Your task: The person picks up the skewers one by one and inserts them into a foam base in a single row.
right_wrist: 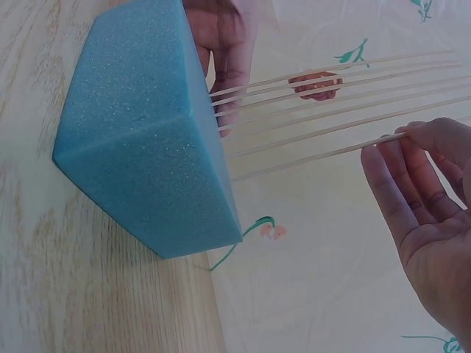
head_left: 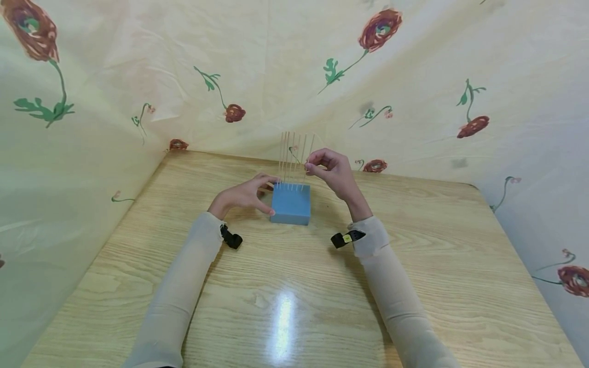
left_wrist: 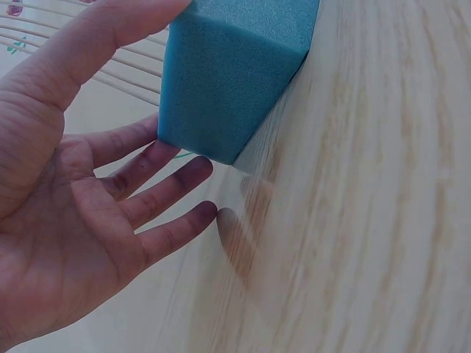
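Note:
A blue foam block (head_left: 291, 202) sits on the table with several thin wooden sticks (head_left: 289, 158) standing upright in a row along its far edge. My left hand (head_left: 246, 194) holds the block at its left side, thumb at the near corner and forefinger at the far one. Its other fingers spread loosely behind the block in the left wrist view. With thumb and fingertips, my right hand (head_left: 333, 171) pinches the rightmost stick (right_wrist: 324, 155) partway up. That stick's lower end meets the block, and it leans slightly right of the others.
The wood-grain table (head_left: 322, 286) reaches back to a flowered cloth (head_left: 276, 61) hanging behind and at both sides. Black straps (head_left: 348, 238) circle both sleeved wrists.

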A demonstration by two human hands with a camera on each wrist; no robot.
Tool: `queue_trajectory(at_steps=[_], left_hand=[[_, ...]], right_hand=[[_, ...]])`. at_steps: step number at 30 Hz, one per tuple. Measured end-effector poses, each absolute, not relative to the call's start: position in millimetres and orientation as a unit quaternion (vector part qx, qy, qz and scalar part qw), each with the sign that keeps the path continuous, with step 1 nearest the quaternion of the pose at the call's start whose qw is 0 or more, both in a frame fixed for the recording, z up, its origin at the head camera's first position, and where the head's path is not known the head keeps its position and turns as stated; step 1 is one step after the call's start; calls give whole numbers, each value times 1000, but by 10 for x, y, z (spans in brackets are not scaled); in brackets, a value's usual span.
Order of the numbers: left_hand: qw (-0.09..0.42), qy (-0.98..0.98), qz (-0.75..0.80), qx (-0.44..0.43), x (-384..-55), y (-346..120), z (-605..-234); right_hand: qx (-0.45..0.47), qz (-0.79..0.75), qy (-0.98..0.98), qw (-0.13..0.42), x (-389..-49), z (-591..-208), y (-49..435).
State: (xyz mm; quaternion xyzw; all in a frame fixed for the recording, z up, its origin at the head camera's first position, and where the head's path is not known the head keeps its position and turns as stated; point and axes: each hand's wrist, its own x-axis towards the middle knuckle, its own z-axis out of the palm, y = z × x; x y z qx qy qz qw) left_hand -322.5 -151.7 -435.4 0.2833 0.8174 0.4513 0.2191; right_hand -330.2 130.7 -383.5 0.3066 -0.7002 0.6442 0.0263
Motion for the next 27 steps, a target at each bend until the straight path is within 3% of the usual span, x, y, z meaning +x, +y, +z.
queue_trajectory(at_steps=[27], left_hand=[[221, 816, 451, 286, -3205, -1509, -4354]], right_hand=[[311, 643, -700, 25, -3299, -3856, 1313]])
